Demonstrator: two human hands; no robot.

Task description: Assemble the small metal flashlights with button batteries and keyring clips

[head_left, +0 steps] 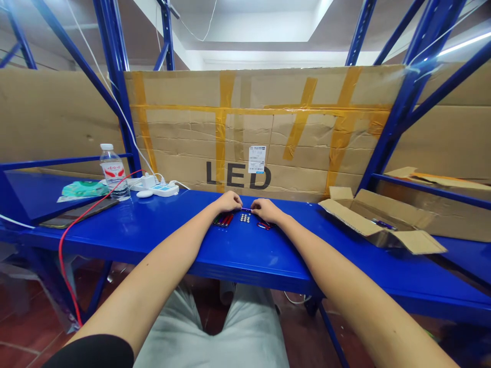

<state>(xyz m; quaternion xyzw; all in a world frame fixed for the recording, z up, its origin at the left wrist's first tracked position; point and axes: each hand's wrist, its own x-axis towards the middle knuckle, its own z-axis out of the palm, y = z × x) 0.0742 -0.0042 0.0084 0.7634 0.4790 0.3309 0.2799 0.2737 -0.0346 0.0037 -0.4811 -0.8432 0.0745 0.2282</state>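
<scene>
My left hand (229, 202) and my right hand (264, 209) are close together over the far middle of the blue table. Between their pinched fingertips runs a slim purple tube (246, 209), one end at each hand; its exact kind is too small to make out. Just in front of it, small round silver pieces (245, 218), like button cells, sit in neat rows. Several thin tubes (224, 221), red, green and dark, lie side by side below my left hand. Near my right hand are some red metallic pieces (263, 225) with loop shapes.
An open cardboard box (368, 214) with a few small items stands at right. On the left are a water bottle (114, 174), a power strip (164, 189), a tablet-like dark slab (79, 213), a green packet (84, 188) and a red cable (82, 220). Cardboard (184, 138) walls the back.
</scene>
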